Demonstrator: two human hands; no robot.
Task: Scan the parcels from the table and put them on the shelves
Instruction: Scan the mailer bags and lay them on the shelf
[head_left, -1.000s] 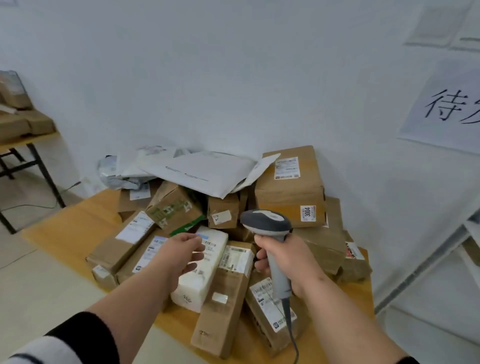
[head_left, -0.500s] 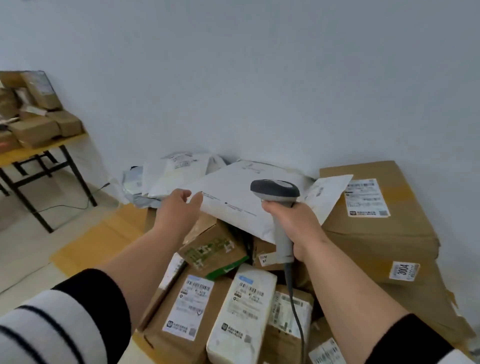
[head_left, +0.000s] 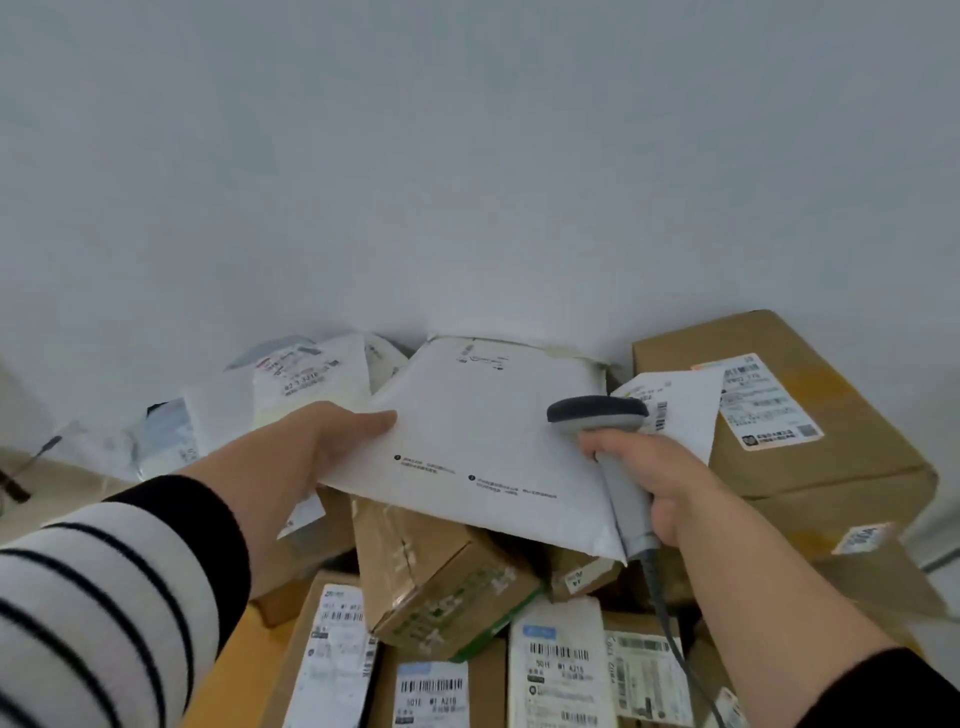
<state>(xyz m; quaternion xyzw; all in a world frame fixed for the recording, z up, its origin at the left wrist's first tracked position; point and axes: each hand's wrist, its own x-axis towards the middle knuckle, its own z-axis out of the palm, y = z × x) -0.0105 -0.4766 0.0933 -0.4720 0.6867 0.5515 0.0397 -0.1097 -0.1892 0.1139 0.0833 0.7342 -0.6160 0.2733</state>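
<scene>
Parcels are lying heaped on a wooden table against a pale wall. Sitting at the right of the heap is a large cardboard box bearing a white shipping label. A white padded mailer is lying across the top of the pile, its near edge overhanging a tilted brown box with green print. More grey and white mail bags are lying behind it to the left, against the wall. Labelled cartons are filling the near part of the table. The left hand, coming out of a striped sleeve, is gripping the mailer's left edge, thumb on top and fingers hidden underneath. The right hand is wrapping its fingers round the handle of a grey barcode scanner, whose dark head is hanging over the mailer's right side, its cable trailing down toward the person.
</scene>
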